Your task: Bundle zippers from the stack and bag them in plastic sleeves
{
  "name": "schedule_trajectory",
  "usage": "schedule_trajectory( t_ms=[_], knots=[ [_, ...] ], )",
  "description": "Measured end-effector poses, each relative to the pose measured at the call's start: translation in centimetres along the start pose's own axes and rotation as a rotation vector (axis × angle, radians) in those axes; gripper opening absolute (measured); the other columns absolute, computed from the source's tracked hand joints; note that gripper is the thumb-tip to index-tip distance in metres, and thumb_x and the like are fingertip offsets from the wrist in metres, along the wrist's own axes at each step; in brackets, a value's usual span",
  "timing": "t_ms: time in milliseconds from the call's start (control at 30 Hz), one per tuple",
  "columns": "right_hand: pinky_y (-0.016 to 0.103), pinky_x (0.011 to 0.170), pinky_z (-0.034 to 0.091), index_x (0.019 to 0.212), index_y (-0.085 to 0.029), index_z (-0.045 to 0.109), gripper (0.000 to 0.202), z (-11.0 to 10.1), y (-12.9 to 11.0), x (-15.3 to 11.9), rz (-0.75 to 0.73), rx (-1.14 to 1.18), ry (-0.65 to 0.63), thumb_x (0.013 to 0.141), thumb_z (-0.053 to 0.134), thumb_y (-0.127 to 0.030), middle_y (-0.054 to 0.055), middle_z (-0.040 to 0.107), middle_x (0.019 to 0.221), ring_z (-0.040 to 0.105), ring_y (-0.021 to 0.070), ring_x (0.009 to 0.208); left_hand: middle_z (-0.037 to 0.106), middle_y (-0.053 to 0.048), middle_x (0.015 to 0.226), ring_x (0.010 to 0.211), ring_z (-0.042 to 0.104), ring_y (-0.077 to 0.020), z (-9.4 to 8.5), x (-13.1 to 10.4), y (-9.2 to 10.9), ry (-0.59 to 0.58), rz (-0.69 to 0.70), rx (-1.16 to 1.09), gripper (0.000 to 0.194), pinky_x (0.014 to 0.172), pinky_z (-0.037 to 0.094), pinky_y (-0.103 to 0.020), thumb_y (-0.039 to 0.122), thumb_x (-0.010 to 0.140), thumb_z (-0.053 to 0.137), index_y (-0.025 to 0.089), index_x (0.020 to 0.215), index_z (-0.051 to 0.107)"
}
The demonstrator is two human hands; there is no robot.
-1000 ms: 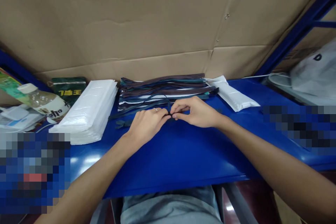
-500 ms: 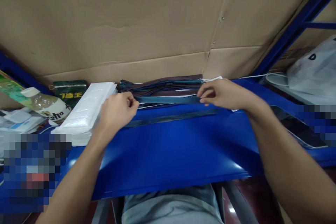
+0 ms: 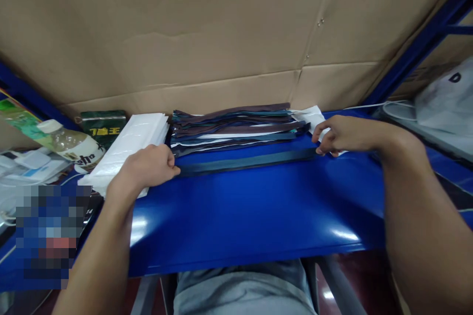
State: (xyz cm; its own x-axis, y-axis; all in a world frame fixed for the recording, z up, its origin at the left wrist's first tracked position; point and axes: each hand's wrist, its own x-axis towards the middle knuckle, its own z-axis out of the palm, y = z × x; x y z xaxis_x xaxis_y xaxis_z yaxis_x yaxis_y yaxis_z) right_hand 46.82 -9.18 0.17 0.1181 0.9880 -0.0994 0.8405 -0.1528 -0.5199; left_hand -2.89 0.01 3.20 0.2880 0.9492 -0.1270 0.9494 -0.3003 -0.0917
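Observation:
A long, flat dark teal strip runs nearly level across the blue table in front of the pile. My left hand is closed, pinching its left end. At its right end, my right hand has thumb and fingertips pressed together on the strip. A second dark strip seems to lie beneath it, mostly covered. Behind are stacked strips in brown, navy and teal, with white pieces between them. The stack of white padded envelopes stands beside my left hand.
A blue table spans the middle, with a cardboard wall behind. On the left stand a drink bottle and a dark green packet. A white plastic bag sits at the far right beside a blue frame post.
Both hands have moved down and apart, bringing the teal strip from the pile's front edge onto the other strip on the table. The view has shifted slightly.

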Motion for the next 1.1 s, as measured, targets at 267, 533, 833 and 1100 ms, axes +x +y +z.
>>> schedule_trajectory(
  t_ms=[267,533,833,1100],
  knots=[
    [0.037,0.064,0.049,0.098,-0.019,0.078,0.039,1.5,-2.4,0.8,-0.209,-0.318,0.080,0.076,0.089,-0.049,0.013,0.078,0.086,0.069,0.0253,0.070,0.068,-0.005,0.060,0.068,0.069,-0.0273,0.0,0.2,0.0,-0.083,-0.036,-0.025,0.039,0.068,0.047,-0.037,0.061,0.089,0.061,0.026,0.072,0.068],
    [0.042,0.104,0.056,0.129,-0.028,0.076,0.031,10.7,-11.4,-0.5,-0.919,-0.136,0.023,0.102,0.065,-0.038,0.007,0.073,0.135,0.068,0.0286,0.123,0.078,-0.009,0.096,0.086,0.072,-0.0291,1.0,1.3,1.7,0.402,0.006,-0.112,0.024,0.076,0.052,-0.039,0.042,0.098,0.058,0.025,0.105,0.073],
    [0.045,0.101,0.058,0.121,-0.025,0.078,0.028,12.6,-10.9,1.1,-0.917,-0.235,0.091,0.107,0.053,-0.023,0.007,0.077,0.125,0.070,0.0267,0.116,0.073,-0.019,0.127,0.108,0.072,-0.0337,2.2,5.1,1.1,0.533,0.034,-0.031,0.039,0.095,0.054,-0.046,0.026,0.103,0.047,0.015,0.133,0.070],
    [0.053,0.109,0.055,0.131,-0.023,0.073,0.034,12.7,-11.0,1.0,-0.863,-0.264,0.183,0.107,0.057,-0.038,0.013,0.065,0.146,0.065,0.0329,0.130,0.076,-0.017,0.119,0.106,0.072,-0.0345,2.2,5.5,1.8,0.447,-0.063,0.035,0.038,0.091,0.054,-0.044,0.033,0.106,0.045,0.023,0.127,0.074]
  ],
)
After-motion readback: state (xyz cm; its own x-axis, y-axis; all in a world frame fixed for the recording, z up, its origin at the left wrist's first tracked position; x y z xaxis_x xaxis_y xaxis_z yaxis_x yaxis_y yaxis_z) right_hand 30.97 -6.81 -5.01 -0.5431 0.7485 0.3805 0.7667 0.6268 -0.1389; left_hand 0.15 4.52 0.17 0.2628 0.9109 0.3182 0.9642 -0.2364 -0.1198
